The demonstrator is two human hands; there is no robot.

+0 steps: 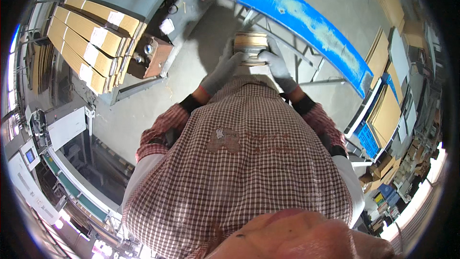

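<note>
A small, thick stack of cardboard pieces [250,41] is held in front of my body, tan along its far edge and greyer toward me. My left hand [227,67], in a grey glove, grips its left side, with the thumb over the near part. On the opposite side my right hand [277,66], gloved the same way, closes round the stack with its thumb bent inward. The fingers under and behind the stack are mostly hidden. Just beyond and to the right stands a long worktable [306,21] with a worn blue top.
Strapped bundles of flat cardboard [91,43] lie at the left, beside a brown box [157,56]. A machine with a small screen [30,156] and a green conveyor [72,185] stand lower left. At the right are a blue crate [367,140] and leaning cardboard sheets [386,115].
</note>
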